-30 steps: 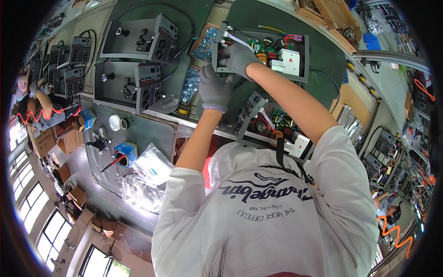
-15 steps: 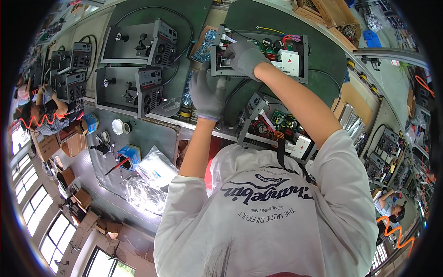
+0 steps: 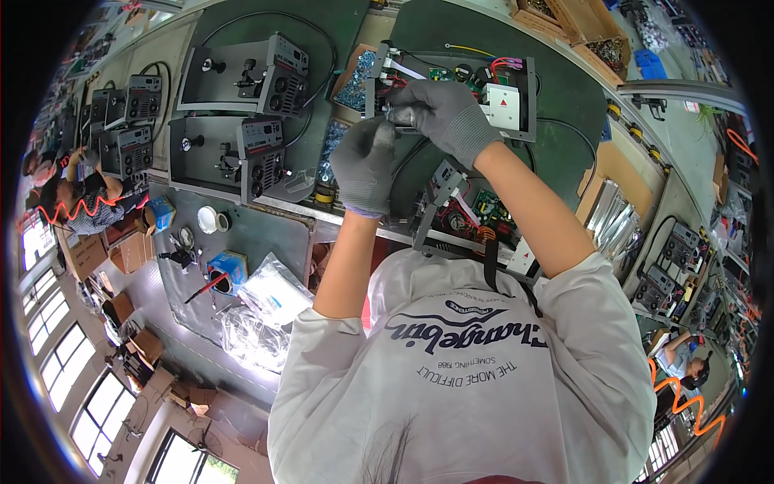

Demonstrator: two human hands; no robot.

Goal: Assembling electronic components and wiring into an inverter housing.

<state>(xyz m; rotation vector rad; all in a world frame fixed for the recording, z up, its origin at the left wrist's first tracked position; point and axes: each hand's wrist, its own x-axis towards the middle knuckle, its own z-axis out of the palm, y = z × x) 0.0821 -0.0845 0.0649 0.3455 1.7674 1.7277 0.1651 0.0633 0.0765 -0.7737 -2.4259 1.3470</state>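
Observation:
Both of my hands wear grey gloves and meet at the near left corner of an open machine casing (image 3: 528, 129) with circuit boards, wires and a white box inside. My left hand (image 3: 363, 169) is closed just outside the casing's left panel, its thumb pointing up beside the bent fingers. Reaching over the near side, my right hand (image 3: 451, 117) has its fingers pinched together close to the left fingertips. Whatever lies between the fingers of either hand is too small or hidden. A second open casing (image 3: 439, 202) with boards and wires stands nearer my body.
Two grey machines (image 3: 270, 149) with black knobs stand on the left. Beside the casing lies a cardboard tray of small bluish screws (image 3: 355, 81). Plastic bags (image 3: 270, 294) and a blue box (image 3: 228, 270) rest on the lower left table. A person (image 3: 76, 194) sits at far left.
My right hand has drawn back toward the casing's near left corner. My left fingers, upright and spread before, have bent closed and come up against the right hand's fingertips.

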